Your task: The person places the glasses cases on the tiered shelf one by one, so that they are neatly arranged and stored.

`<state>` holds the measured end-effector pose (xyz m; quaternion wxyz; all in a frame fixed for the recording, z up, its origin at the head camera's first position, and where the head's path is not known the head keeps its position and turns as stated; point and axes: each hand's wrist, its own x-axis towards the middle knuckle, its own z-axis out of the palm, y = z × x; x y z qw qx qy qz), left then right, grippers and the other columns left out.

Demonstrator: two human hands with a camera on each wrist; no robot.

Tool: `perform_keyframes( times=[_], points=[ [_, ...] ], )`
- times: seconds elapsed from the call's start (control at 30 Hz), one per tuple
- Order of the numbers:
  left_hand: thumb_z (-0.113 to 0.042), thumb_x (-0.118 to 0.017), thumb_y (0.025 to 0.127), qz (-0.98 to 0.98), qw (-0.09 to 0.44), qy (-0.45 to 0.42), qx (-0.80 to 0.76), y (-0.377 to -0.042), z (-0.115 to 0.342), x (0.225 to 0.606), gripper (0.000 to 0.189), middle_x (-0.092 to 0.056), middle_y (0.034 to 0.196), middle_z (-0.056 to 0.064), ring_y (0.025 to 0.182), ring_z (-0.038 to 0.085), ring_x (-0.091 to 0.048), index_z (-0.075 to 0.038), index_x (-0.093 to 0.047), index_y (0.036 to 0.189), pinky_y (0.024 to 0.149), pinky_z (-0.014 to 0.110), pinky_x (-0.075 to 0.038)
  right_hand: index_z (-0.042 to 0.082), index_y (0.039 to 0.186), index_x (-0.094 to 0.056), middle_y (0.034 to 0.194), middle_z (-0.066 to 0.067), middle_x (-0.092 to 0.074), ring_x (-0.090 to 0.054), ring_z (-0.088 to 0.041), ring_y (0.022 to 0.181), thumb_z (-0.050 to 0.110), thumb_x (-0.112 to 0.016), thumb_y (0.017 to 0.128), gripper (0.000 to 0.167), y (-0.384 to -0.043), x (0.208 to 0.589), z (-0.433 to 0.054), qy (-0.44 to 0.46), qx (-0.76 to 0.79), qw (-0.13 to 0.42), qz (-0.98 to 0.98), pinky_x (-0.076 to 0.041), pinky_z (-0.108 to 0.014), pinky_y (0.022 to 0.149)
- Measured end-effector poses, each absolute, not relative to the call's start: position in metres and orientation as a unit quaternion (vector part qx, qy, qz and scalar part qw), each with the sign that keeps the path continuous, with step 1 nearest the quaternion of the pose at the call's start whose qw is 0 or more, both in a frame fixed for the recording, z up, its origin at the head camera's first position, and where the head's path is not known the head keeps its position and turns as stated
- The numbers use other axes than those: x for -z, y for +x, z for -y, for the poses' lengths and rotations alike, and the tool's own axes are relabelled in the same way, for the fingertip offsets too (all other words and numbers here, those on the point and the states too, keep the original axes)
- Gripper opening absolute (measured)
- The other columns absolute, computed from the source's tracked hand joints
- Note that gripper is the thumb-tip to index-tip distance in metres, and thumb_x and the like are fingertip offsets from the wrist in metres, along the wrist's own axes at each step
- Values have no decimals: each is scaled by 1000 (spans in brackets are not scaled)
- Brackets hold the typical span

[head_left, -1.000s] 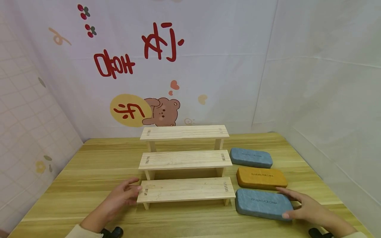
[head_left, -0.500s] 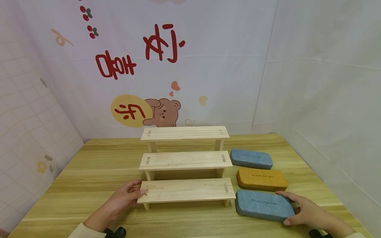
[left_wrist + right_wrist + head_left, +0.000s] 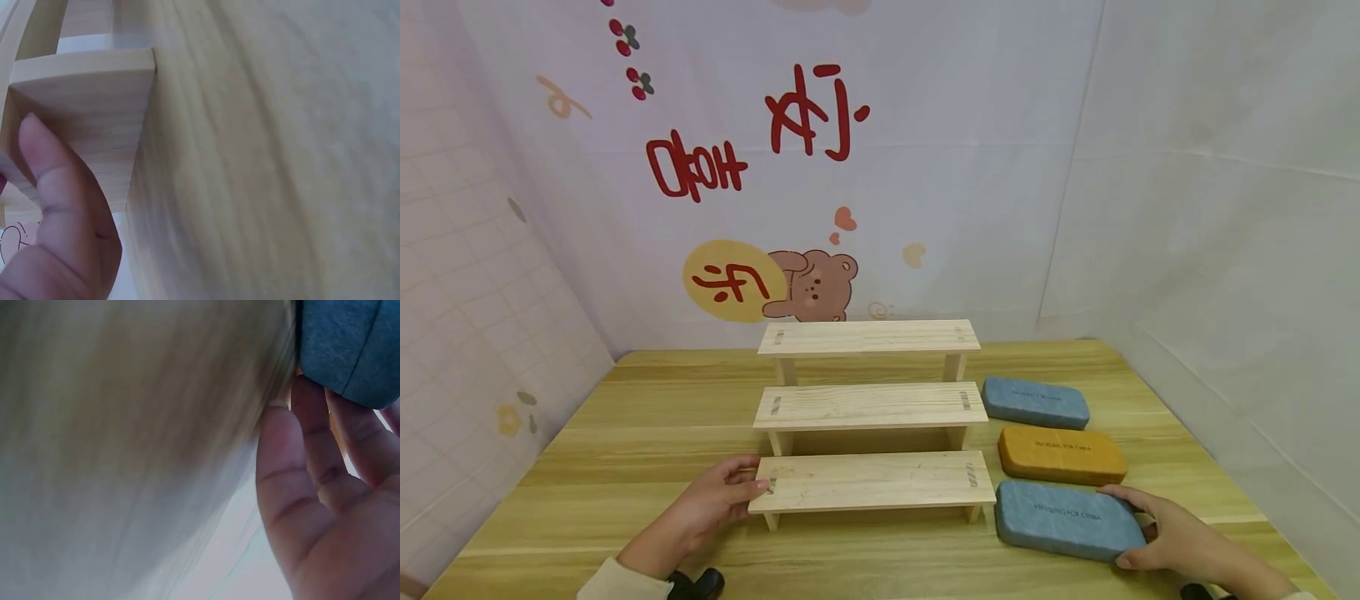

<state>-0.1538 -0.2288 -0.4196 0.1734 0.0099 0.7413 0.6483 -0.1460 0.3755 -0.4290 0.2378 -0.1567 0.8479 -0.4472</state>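
Note:
A three-step wooden display shelf (image 3: 872, 481) stands in the middle of the table. My left hand (image 3: 711, 508) grips the left end of its lowest board, thumb on top and fingers at the end. In the left wrist view a digit of the left hand (image 3: 62, 206) lies against the board beside the shelf's leg (image 3: 94, 112). At the right, my right hand (image 3: 1165, 533) holds the right end of the nearest blue glasses case (image 3: 1067, 518), thumb at the front corner and index finger at the back one. The right wrist view shows the blue case's end above the fingers (image 3: 356, 431).
Behind the near case lie a mustard-yellow glasses case (image 3: 1060, 456) and another blue glasses case (image 3: 1035, 402), lined up right of the shelf. The wood-grain table (image 3: 647, 417) meets a printed white cloth (image 3: 962, 208) at the back and sides.
My left hand has moved right and taken hold of the lowest board's end. My right hand has closed slightly around the near blue case. The shelf and cases appear to stay in place.

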Motion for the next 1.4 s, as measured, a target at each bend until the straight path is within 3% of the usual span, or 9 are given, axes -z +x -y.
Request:
perform_keyframes(
  times=[0.27,0.5,0.67,0.77,0.97,1.17,1.2,1.27,1.4],
  points=[
    [-8,-58,96,-721,190,14,-666,-156,229,421,69,-57,115,16,93,14,-61,22,-14,140,78,31,-53,-23,139,-21,125,-33,-48,-62,-13,87,6,-72,84,80,-144,428,-377,-155,453,236,-846,-54,-32,66],
    [-7,-57,96,-709,199,9,-676,-156,229,421,70,-57,112,13,91,14,-61,21,-11,141,78,29,-52,-21,138,-25,121,-27,-51,-63,-16,89,5,-73,82,78,-143,427,-377,-152,474,230,-836,-55,-34,67],
    [-6,-57,96,-703,201,14,-682,-155,229,421,71,-57,110,12,91,14,-61,21,-10,141,78,29,-53,-18,139,-28,124,-31,-48,-61,-23,96,7,-72,83,76,-143,427,-380,-139,482,228,-835,-55,-35,70],
    [-5,-57,95,-700,201,16,-685,-155,229,420,70,-57,108,11,91,13,-61,21,-10,140,78,29,-53,-17,140,-29,126,-30,-47,-59,-17,97,9,-71,84,74,-143,426,-382,-134,466,216,-848,-55,-32,71],
    [-4,-58,95,-697,198,13,-689,-155,229,421,70,-57,107,10,90,14,-62,21,-11,140,78,29,-53,-15,138,-35,129,-17,-50,-53,6,95,7,-70,84,69,-141,420,-387,-146,426,167,-877,-52,-25,71],
    [-4,-57,95,-693,201,20,-692,-155,229,420,69,-58,110,12,91,14,-62,21,-10,140,79,29,-54,-12,138,-39,123,21,-46,-48,13,99,7,-74,82,69,-139,415,-392,-148,391,99,-903,-52,-21,72],
    [-4,-57,95,-693,202,21,-692,-154,229,420,70,-58,111,12,92,14,-62,21,-10,140,79,29,-54,-5,140,-42,121,28,-44,-48,13,99,8,-73,82,67,-138,414,-393,-150,389,92,-904,-52,-21,72],
    [-4,-57,95,-692,203,24,-692,-155,229,420,70,-58,111,13,92,14,-62,22,-9,140,79,29,-54,18,142,-43,121,27,-42,-50,12,98,8,-71,84,65,-138,412,-395,-153,393,89,-902,-52,-22,71],
    [-3,-57,95,-695,200,25,-690,-155,229,420,70,-59,111,13,93,15,-62,23,-10,139,80,30,-54,56,126,-34,120,32,-39,-53,9,97,7,-68,87,71,-139,406,-396,-154,405,84,-897,-53,-24,69]
  ],
)
